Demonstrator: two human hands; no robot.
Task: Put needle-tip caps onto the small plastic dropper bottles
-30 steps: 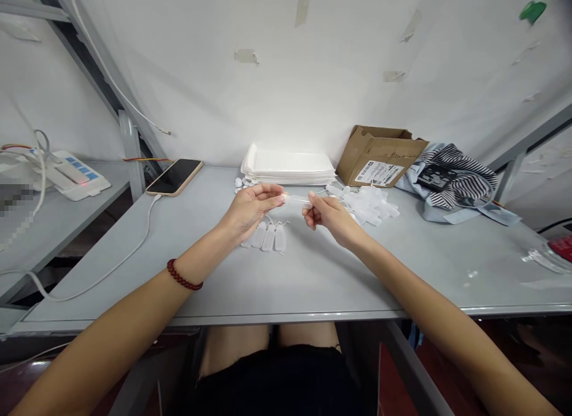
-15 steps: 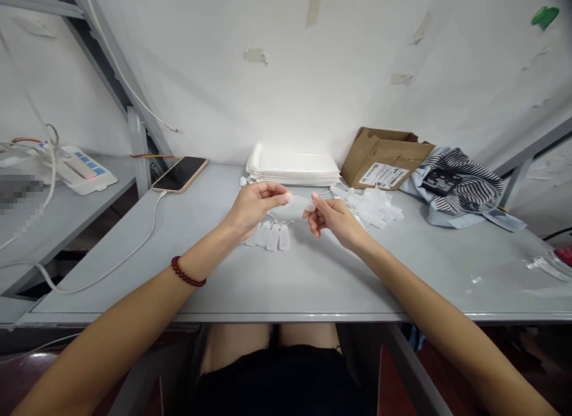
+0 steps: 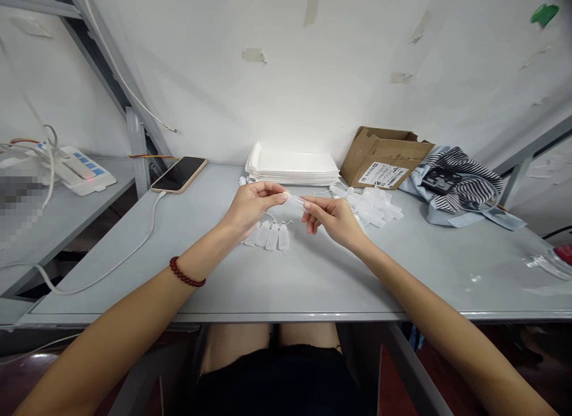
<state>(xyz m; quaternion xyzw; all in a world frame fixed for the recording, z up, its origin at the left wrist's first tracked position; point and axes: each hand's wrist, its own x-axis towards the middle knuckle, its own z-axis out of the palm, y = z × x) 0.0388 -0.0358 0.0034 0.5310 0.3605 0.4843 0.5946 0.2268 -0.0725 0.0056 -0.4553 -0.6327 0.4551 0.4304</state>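
Note:
Between my hands, a little above the desk, is a small translucent white tag. My left hand pinches its left end between thumb and fingertips. The right end is held by my right hand, thumb pressed against the fingers. Below my left hand, several similar tags with strings lie side by side in a row, partly hidden by that hand. A loose pile of the same translucent tags lies beyond my right hand.
A stack of white flat sheets stands against the wall, with an open cardboard box to its right. Bundled striped cloth lies farther right. On the left, a phone is plugged into a white cable.
My right thumb and fingers have shifted along the tag, which now looks turned and narrower. My left hand stays nearly in place.

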